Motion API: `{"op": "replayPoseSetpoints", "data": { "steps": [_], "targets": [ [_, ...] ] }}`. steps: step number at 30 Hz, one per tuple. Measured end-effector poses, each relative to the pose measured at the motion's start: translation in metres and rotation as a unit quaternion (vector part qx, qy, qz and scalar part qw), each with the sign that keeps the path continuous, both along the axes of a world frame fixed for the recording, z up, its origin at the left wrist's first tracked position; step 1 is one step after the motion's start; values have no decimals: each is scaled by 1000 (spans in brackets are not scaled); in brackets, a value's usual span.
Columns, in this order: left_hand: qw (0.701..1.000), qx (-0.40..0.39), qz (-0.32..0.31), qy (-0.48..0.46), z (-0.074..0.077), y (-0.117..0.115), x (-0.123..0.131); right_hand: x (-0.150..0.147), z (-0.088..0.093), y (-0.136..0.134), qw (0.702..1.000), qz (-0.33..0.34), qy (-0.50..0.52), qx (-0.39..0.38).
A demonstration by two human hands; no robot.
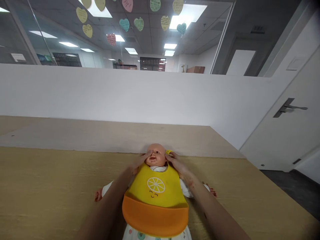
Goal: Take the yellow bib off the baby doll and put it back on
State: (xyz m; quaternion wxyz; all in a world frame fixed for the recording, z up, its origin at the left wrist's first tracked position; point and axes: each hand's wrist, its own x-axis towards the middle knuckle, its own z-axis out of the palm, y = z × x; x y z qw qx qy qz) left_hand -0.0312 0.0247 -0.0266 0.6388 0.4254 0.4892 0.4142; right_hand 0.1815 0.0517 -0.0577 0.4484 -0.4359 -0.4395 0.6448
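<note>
Bib (172, 190): lower centre of frame, over the doll (158, 148); likely light, pliable, slightly tacky; take its strap (169, 151).
Left hand (139, 161): your fingertips at the doll's face; grip hidden, cannot tell.
Right hand (176, 163): your fingers beside the strap; pinch, cannot tell.

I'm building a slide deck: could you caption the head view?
Left hand and right hand beside a doll's head, a yellow bib spread below.
</note>
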Motion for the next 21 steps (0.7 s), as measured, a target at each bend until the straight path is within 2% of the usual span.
{"op": "replayPoseSetpoints", "data": {
  "steps": [2, 5, 9, 12, 17, 19, 21],
  "targets": [
    [1000, -6, 11, -5, 2, 1, 2, 2, 1, -1, 1000, 28, 10, 3],
    [999, 23, -9, -34, 4, 0, 1, 4, 6, 0, 997, 56, 48, -14],
    [995, 35, -53, -76, 7, -4, -4, 2, 11, 3, 995, 29, 93, -39],
    [992, 39, -68, -96, 9, -7, -9, 1, 11, 4, 994, 20, 76, -74],
    [989, 75, -82, -102, 15, -11, -12, 2, 7, 3, 997, -11, 22, -73],
    [988, 95, -80, -88, 19, -13, -11, 3, 6, 3, 998, -3, 6, -64],
    [990, 103, -75, -64, 26, -16, -8, 4, 6, 3, 999, 4, -49, -20]
  ]
}}
